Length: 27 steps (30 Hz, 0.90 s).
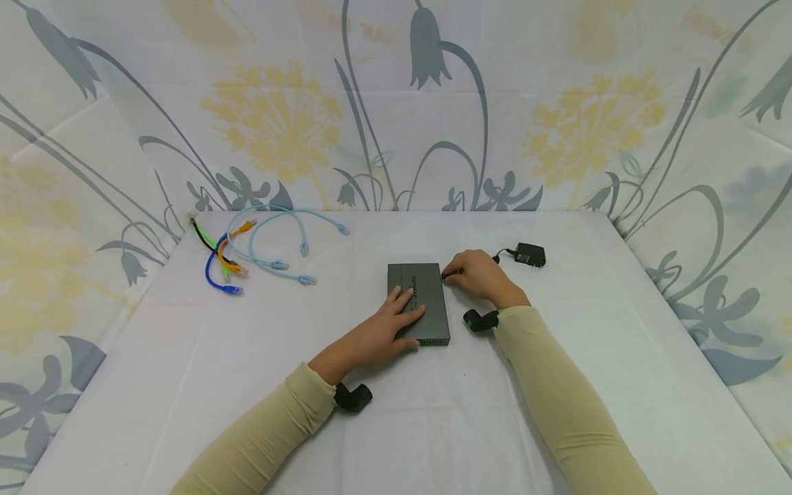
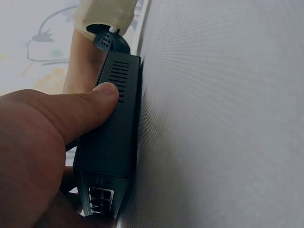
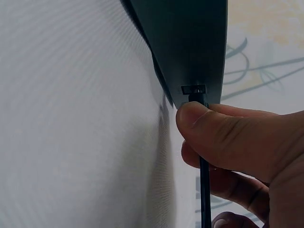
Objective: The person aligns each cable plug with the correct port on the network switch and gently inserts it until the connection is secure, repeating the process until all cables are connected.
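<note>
A dark grey NETGEAR network switch [image 1: 436, 313] lies flat on the white-covered table. My left hand [image 1: 377, 333] holds it, fingers spread over the top and thumb [image 2: 107, 92] against its slotted end. Ethernet ports [image 2: 100, 199] show in the left wrist view, a fingertip just below them. On the switch's right side, my right hand [image 1: 476, 275] pinches a black power plug [image 3: 197, 98] between thumb and fingers. The plug's tip is at the power socket [image 3: 187, 89]; how deep it sits I cannot tell. Its cord [image 3: 205, 190] runs back past the fingers.
The black power adapter [image 1: 530, 254] lies right of my right hand, joined to the cord. At the back left are several light blue Ethernet cables [image 1: 262, 261], beside blue [image 1: 210, 275], orange [image 1: 224, 258], black and green short cables. A patterned cloth [image 1: 396, 137] hangs behind the table.
</note>
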Available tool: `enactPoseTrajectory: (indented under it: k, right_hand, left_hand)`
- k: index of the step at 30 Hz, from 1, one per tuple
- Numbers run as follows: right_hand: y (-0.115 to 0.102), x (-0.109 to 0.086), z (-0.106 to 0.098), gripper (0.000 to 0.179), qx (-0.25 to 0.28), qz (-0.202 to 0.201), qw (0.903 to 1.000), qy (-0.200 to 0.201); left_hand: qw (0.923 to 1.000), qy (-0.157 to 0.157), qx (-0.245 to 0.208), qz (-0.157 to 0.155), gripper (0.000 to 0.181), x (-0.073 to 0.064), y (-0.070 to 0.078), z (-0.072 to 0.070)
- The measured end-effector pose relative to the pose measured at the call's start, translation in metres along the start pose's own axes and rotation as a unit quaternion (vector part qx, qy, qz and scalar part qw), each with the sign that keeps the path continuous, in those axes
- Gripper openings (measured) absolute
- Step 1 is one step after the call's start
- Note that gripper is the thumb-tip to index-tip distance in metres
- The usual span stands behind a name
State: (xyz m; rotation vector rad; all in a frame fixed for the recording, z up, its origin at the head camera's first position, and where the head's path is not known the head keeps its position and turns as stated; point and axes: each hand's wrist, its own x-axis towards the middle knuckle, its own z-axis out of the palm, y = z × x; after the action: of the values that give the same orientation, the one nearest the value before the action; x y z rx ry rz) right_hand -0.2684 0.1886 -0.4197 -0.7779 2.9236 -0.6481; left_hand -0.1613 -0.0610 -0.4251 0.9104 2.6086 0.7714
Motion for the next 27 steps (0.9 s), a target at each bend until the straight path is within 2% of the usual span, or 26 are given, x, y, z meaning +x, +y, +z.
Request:
enactPoseTrajectory:
  k: [7, 18, 27]
  right_hand:
    - [-0.0028, 0.0009, 0.0009, 0.017, -0.007, 0.001, 1.0, 0.002]
    - [-0.001, 0.001, 0.0032, 0.021, 0.03, -0.01, 0.9995, -0.01]
    - [-0.0029, 0.0012, 0.0013, 0.027, 0.026, 0.005, 0.9985, -0.049]
  left_hand:
    - [1.0, 0.001, 0.0, 0.001, 0.066, 0.0, -0.0011, 0.0008]
    - [1.0, 0.003, -0.003, 0.003, 0.066, -0.0001, -0.0011, 0.0004]
    - [1.0, -0.002, -0.002, -0.001, 0.066, 0.0003, -0.0004, 0.0005]
